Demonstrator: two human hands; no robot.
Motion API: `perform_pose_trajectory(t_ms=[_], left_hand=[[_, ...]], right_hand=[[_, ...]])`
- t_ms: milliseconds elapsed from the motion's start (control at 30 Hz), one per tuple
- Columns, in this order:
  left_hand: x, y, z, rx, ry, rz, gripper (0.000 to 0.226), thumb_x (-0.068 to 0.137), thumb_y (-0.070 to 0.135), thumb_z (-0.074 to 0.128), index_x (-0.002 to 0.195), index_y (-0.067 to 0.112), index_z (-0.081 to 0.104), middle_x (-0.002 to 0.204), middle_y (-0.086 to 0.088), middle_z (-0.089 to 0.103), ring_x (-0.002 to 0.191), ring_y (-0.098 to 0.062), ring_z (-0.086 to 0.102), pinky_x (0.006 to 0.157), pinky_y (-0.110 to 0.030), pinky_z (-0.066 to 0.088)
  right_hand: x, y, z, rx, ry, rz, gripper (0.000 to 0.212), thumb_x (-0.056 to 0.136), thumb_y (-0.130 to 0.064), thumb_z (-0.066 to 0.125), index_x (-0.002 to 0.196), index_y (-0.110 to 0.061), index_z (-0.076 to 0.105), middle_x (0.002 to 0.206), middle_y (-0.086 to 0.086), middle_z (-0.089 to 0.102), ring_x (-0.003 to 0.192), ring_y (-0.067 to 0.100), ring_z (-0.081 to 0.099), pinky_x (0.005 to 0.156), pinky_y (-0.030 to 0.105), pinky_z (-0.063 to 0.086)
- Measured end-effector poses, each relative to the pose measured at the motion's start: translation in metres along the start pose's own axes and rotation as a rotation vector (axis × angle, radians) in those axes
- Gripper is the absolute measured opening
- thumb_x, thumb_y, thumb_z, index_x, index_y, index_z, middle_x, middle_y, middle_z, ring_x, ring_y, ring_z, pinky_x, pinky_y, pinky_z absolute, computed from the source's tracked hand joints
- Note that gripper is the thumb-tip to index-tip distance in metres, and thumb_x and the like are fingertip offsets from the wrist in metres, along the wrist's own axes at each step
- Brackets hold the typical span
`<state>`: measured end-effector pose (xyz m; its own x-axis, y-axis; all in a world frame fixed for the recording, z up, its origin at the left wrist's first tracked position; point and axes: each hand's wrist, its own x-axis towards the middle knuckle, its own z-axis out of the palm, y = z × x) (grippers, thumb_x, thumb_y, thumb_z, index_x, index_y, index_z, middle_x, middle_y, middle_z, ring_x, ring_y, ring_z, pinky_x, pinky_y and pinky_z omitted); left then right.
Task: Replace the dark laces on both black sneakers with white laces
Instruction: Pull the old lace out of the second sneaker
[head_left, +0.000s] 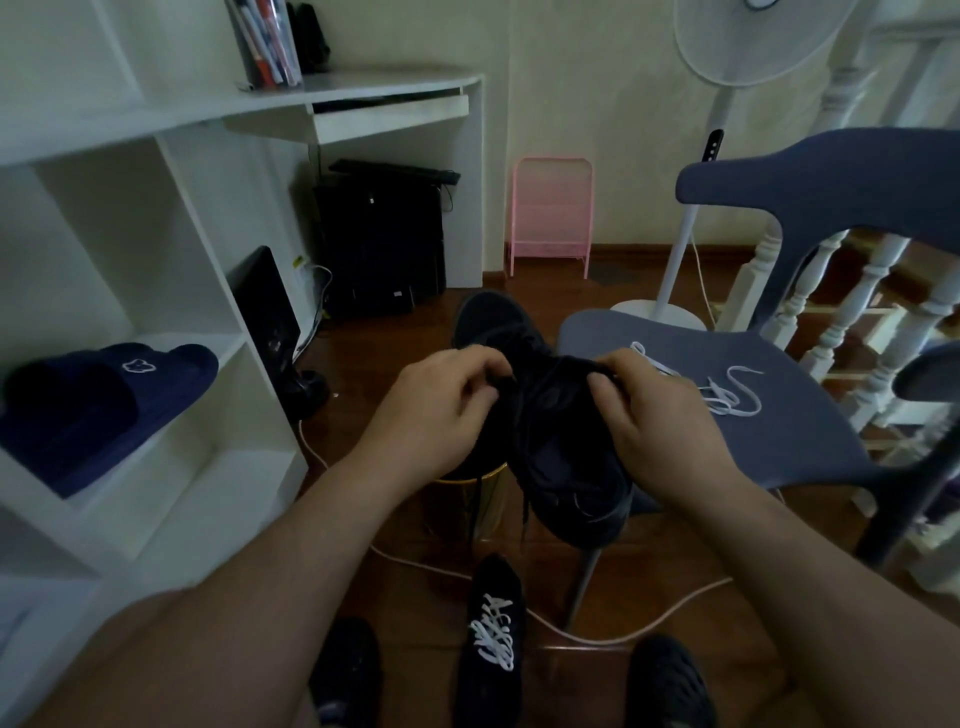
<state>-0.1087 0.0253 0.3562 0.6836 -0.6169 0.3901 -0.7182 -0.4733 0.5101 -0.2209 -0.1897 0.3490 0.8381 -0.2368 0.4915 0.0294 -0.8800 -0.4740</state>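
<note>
I hold a black sneaker (561, 457) in the air in front of me, heel toward me, toe pointing away. My left hand (441, 410) pinches the dark lace (524, 499) at the left side of the tongue. My right hand (654, 415) grips the sneaker's right side at the eyelets. A loose end of the dark lace hangs down below the shoe. A second black sneaker (491, 639), laced in white, stands on the floor below. A loose white lace (727, 395) lies on the blue chair seat (779, 431) at my right.
A white shelf unit (156, 291) with navy slippers (98, 405) stands at my left. A gold-rimmed bin (472, 483) is under the held shoe. A white cable (597, 634) crosses the wooden floor. A fan stand (670, 291) and white banister (841, 332) are at the right.
</note>
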Motion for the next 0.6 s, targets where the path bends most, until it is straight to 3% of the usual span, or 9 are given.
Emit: perform_pose_trajectory(t_ms=[100, 167, 267, 333, 433, 533, 600], left_hand=[[0.0, -0.012, -0.007, -0.009, -0.047, -0.269, 0.021, 0.096, 0.02, 0.065, 0.11, 0.034, 0.056, 0.09, 0.007, 0.061, 0.076, -0.011, 0.058, 0.061, -0.026, 0.041], [0.001, -0.026, -0.011, 0.078, -0.242, -0.437, 0.011, 0.095, 0.021, 0.064, 0.097, 0.028, 0.057, 0.091, 0.0, 0.064, 0.076, -0.019, 0.062, 0.06, -0.031, 0.047], [-0.002, -0.039, -0.015, 0.174, -0.597, -0.525, 0.019, 0.103, 0.024, 0.055, 0.087, 0.026, 0.065, 0.089, -0.004, 0.071, 0.079, -0.023, 0.071, 0.063, -0.032, 0.053], [-0.005, -0.042, -0.014, 0.167, -0.662, -0.532, 0.021, 0.105, 0.027, 0.055, 0.09, 0.027, 0.07, 0.088, -0.004, 0.075, 0.079, -0.024, 0.074, 0.066, -0.034, 0.059], [-0.005, -0.039, -0.012, 0.106, -0.429, -0.476, 0.019, 0.107, 0.04, 0.054, 0.095, 0.033, 0.067, 0.091, 0.0, 0.071, 0.078, -0.019, 0.069, 0.067, -0.038, 0.059], [-0.005, -0.018, -0.008, -0.144, -0.041, -0.324, 0.041, 0.106, 0.055, 0.05, 0.077, 0.028, 0.059, 0.072, 0.01, 0.059, 0.066, -0.012, 0.058, 0.059, -0.033, 0.04], [-0.008, 0.003, -0.004, -0.307, 0.001, -0.22, 0.043, 0.101, 0.06, 0.056, 0.074, 0.026, 0.057, 0.065, 0.013, 0.052, 0.06, -0.005, 0.05, 0.058, -0.03, 0.038]], right_hand=[[0.003, 0.001, -0.003, 0.058, 0.014, 0.07, 0.017, 0.107, -0.036, 0.048, 0.107, -0.021, 0.057, 0.073, -0.007, 0.056, 0.067, 0.019, 0.055, 0.058, 0.037, 0.037], [0.003, 0.002, -0.006, 0.071, 0.029, 0.077, 0.018, 0.107, -0.036, 0.048, 0.108, -0.02, 0.057, 0.073, -0.006, 0.056, 0.066, 0.017, 0.055, 0.057, 0.037, 0.038], [0.002, 0.001, -0.008, 0.089, 0.045, 0.083, 0.018, 0.107, -0.034, 0.049, 0.107, -0.019, 0.058, 0.073, -0.005, 0.058, 0.065, 0.015, 0.056, 0.056, 0.039, 0.04], [0.002, 0.0, -0.009, 0.093, 0.051, 0.089, 0.017, 0.107, -0.034, 0.049, 0.106, -0.019, 0.058, 0.072, -0.004, 0.058, 0.065, 0.016, 0.057, 0.056, 0.041, 0.042], [0.001, -0.001, -0.008, 0.078, 0.056, 0.1, 0.017, 0.107, -0.034, 0.049, 0.103, -0.02, 0.057, 0.07, -0.005, 0.056, 0.064, 0.015, 0.056, 0.056, 0.037, 0.036], [0.002, -0.004, -0.003, 0.058, 0.051, 0.125, 0.019, 0.107, -0.035, 0.048, 0.099, -0.018, 0.054, 0.07, -0.003, 0.055, 0.066, 0.022, 0.056, 0.057, 0.038, 0.036], [0.002, -0.009, 0.001, 0.049, 0.048, 0.138, 0.022, 0.107, -0.035, 0.047, 0.095, -0.017, 0.05, 0.07, 0.0, 0.054, 0.065, 0.023, 0.054, 0.058, 0.041, 0.038]])
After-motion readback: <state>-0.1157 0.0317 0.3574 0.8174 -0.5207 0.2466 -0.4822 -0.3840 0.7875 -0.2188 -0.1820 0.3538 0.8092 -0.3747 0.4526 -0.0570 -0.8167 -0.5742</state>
